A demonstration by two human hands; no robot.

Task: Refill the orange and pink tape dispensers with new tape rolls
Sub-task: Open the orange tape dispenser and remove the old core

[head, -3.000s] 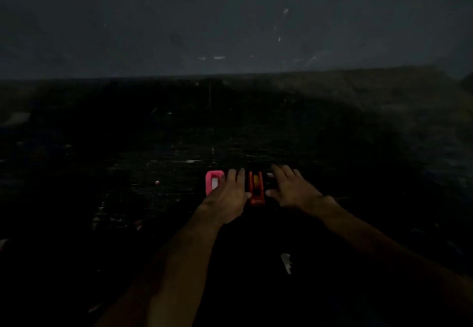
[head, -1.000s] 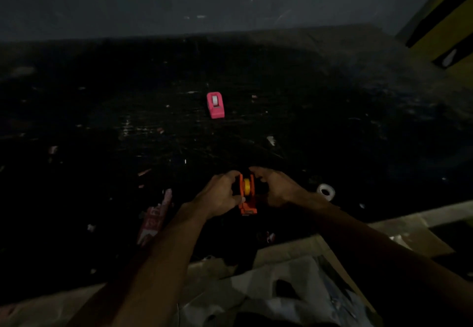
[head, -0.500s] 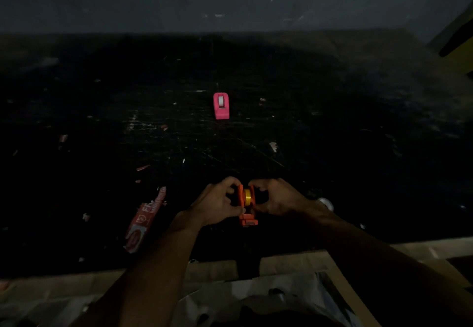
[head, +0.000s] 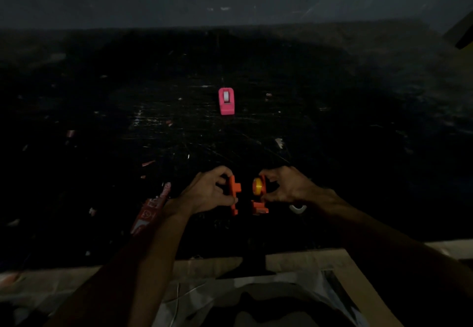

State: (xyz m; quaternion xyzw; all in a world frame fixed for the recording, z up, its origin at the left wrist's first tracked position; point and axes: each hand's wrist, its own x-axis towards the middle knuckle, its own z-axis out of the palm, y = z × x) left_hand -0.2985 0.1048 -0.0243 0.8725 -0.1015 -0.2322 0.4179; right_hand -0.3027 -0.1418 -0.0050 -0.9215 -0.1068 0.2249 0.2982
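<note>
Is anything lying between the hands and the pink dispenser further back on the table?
Nothing sizeable shows: only small scraps on the dark table between the hands and the pink dispenser. Both hands are occupied with the orange dispenser's halves.

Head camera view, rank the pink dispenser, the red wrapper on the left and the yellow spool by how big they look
1. red wrapper, longest
2. pink dispenser, though it lies farther off, so its true size is unsure
3. yellow spool, held in the right hand

We find no readable text here: the red packet [head: 151, 208] on the dark table [head: 358, 121] carries pale print (a heart-like mark among it), too dim and blurred to make out.
</note>
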